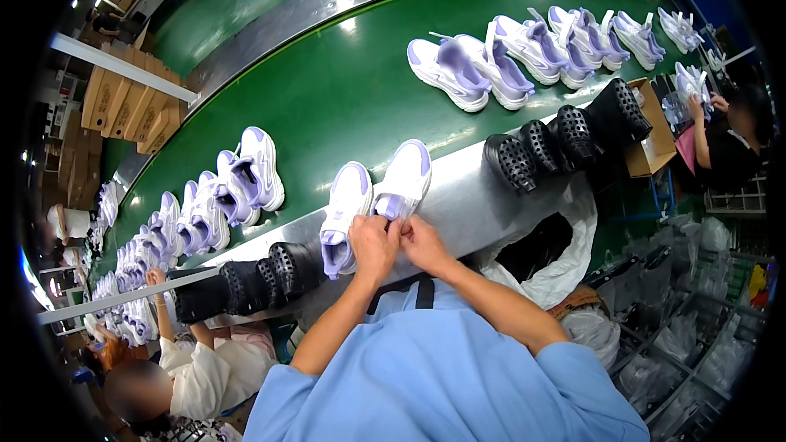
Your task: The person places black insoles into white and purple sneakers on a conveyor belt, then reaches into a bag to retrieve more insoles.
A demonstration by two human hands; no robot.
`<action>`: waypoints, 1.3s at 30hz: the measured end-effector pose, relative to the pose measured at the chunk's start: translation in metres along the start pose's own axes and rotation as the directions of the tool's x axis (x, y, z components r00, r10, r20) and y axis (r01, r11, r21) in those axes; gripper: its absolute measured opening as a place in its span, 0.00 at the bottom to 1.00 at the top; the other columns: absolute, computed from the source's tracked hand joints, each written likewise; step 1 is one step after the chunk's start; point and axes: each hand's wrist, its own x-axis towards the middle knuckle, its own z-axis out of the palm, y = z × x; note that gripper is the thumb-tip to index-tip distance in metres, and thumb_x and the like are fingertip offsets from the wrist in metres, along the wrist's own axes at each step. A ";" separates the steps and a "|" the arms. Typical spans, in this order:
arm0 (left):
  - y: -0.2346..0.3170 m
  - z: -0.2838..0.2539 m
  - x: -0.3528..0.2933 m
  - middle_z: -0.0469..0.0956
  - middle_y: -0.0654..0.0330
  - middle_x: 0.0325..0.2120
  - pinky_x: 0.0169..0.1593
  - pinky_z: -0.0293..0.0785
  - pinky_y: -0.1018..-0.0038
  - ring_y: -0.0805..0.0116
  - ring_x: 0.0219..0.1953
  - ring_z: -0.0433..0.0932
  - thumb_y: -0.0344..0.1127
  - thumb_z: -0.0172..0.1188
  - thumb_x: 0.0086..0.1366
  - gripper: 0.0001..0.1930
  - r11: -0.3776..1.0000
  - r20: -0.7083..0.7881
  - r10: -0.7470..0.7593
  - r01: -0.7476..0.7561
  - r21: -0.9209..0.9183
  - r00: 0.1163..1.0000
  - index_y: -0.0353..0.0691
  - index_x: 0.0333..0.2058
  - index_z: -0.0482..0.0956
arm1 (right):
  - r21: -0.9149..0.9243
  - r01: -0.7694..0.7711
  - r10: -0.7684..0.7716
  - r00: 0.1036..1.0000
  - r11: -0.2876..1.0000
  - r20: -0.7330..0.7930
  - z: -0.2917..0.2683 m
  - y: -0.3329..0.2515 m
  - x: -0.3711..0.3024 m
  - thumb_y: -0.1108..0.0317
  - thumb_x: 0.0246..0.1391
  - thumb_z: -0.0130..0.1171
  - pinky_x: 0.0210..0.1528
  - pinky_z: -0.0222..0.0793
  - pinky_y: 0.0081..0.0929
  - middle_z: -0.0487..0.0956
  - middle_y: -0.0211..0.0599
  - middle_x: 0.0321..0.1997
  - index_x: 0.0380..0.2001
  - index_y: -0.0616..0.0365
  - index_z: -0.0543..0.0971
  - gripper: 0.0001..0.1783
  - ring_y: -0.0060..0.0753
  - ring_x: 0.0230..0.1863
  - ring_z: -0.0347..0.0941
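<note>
Both my left hand (373, 243) and right hand (421, 239) are pinched shut on the white-and-lilac sneaker's (404, 180) heel; its mate (344, 217) lies just left, probably needing the same attention.

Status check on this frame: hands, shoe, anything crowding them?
Left hand and right hand both pinching the right sneaker at its heel. Second sneaker alongside, touching. Black inserts close at left, not blocking.

Green belt (344, 90): carries white-and-lilac shoes, a row at far right (540, 49) and another at my left (205, 205). Steel ledge (467, 196) along its near edge: holds the pair (372, 200) under my hands, heels toward me, and black perforated lasts in two groups, one to my right (565, 139), one to my left (262, 278).
</note>
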 end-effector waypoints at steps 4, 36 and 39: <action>-0.007 0.003 0.000 0.79 0.45 0.23 0.41 0.67 0.52 0.45 0.35 0.74 0.42 0.71 0.57 0.16 0.990 0.014 -0.119 0.120 -0.076 0.993 0.33 0.22 0.83 | 0.504 -0.327 0.329 0.940 0.799 0.088 -0.038 -0.008 0.007 0.64 0.64 0.62 0.27 0.73 0.21 0.80 0.32 0.34 0.40 0.59 0.80 0.10 0.22 0.30 0.76; 0.014 -0.004 -0.003 0.81 0.51 0.33 0.43 0.74 0.55 0.49 0.38 0.79 0.27 0.68 0.61 0.06 0.943 -0.043 -0.017 0.002 -0.332 0.999 0.36 0.37 0.84 | -0.175 -0.205 0.180 0.972 0.963 -0.151 -0.052 0.007 0.003 0.63 0.60 0.63 0.42 0.74 0.50 0.81 0.55 0.30 0.32 0.63 0.78 0.12 0.59 0.36 0.80; 0.025 -0.020 0.020 0.78 0.53 0.30 0.41 0.76 0.56 0.49 0.36 0.79 0.26 0.70 0.58 0.10 0.995 -0.199 0.031 -0.050 -0.092 0.980 0.36 0.38 0.83 | -0.242 -0.174 0.101 0.954 0.955 -0.284 -0.054 -0.001 0.009 0.62 0.57 0.68 0.40 0.76 0.43 0.82 0.48 0.32 0.35 0.64 0.79 0.15 0.46 0.34 0.81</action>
